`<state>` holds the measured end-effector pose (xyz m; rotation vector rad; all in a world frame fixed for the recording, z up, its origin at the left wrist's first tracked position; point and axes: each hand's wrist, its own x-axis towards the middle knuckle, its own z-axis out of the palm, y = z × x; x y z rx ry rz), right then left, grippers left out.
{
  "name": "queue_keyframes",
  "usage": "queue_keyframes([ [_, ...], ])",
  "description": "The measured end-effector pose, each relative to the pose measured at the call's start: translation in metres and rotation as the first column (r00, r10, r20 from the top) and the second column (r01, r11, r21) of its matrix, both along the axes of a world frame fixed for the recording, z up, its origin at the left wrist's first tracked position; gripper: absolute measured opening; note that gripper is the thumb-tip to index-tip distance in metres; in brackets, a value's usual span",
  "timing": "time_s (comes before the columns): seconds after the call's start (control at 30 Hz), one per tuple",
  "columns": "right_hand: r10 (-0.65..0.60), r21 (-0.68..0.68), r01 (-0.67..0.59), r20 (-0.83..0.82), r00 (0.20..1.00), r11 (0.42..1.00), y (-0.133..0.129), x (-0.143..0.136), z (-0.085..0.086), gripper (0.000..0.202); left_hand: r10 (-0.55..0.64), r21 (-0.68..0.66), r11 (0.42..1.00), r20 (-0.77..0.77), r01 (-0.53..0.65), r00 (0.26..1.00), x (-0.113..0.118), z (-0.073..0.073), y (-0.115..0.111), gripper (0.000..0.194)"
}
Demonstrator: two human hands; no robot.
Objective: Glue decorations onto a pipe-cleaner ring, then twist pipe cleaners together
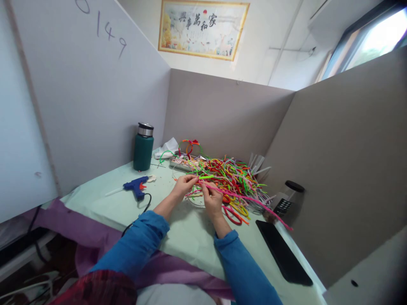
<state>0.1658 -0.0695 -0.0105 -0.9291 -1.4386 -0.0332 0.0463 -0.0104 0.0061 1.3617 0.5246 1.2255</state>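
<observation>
My left hand is closed in a pinch, with a short bright green length of pipe cleaner at its fingertips. Just beside it, my right hand pinches a long pink pipe cleaner, which trails off to the right past the bottle. The two sets of fingertips nearly meet, and whether the green and pink pieces are joined there is too small to tell. Behind both hands lies a big tangled heap of coloured pipe cleaners in red, yellow, green, orange and grey.
A blue glue gun with a black cord lies left of my hands. Behind it stands a green bottle. A metal tray sits at the back. On the right are a dark-lidded clear bottle and a black phone. Partitions surround the table.
</observation>
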Motion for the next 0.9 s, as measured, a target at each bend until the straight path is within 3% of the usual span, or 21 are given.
queue_keyframes([
  [0.17,-0.027,-0.013,0.029,0.118,0.993,0.999,-0.005,-0.002,0.001,0.022,0.042,0.02,0.999,-0.035,-0.042,0.999,0.001,-0.007,0.007,0.039],
  [0.27,-0.054,-0.004,0.057,0.209,0.976,0.998,-0.006,0.0,0.0,0.022,0.131,0.152,0.981,-0.085,-0.117,0.988,0.002,-0.011,0.012,0.031],
  [0.4,-0.14,0.042,0.133,0.249,0.958,0.99,-0.005,0.006,0.0,0.019,0.278,0.386,0.901,-0.168,-0.197,0.946,0.003,-0.013,0.015,0.02],
  [0.57,-0.298,0.147,0.265,0.284,0.911,0.953,-0.005,0.01,0.005,0.015,0.329,0.557,0.816,-0.232,-0.153,0.915,0.001,-0.008,0.007,0.019],
  [0.7,-0.385,0.179,0.344,0.316,0.867,0.922,-0.007,0.01,0.009,0.014,0.347,0.611,0.779,-0.232,-0.141,0.909,0.001,-0.006,0.001,0.017],
  [0.9,-0.351,0.152,0.318,0.339,0.873,0.936,-0.004,0.016,0.011,0.019,0.352,0.606,0.779,-0.209,-0.162,0.912,0.001,-0.009,0.005,0.021],
])
